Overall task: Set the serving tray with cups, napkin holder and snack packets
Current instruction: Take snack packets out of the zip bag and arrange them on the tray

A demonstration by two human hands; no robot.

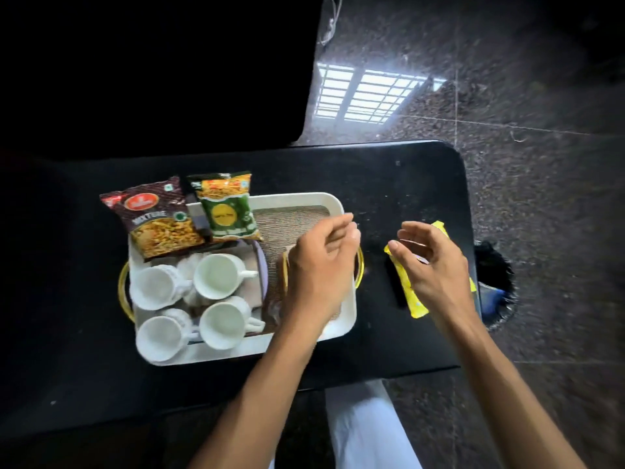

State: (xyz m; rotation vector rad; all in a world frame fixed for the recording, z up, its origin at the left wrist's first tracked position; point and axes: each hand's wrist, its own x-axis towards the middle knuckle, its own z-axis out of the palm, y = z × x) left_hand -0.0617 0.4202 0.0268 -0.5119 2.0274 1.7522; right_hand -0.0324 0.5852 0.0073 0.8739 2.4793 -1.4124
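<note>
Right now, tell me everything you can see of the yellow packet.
The yellow packet is a long, glossy, plastic-looking wrapper lying flat on the black table, right of the white tray and outside it. Its length runs diagonally away from the person. The right hand hovers over its middle, covering much of it; whether they touch is unclear.

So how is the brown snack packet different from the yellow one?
The brown snack packet is wide and leans on the white tray's far corner, partly over the rim; the yellow packet is slimmer and lies on the black table, off the tray. No hand is near the brown one; the right hand hovers over the yellow one. Both look sealed.
</note>
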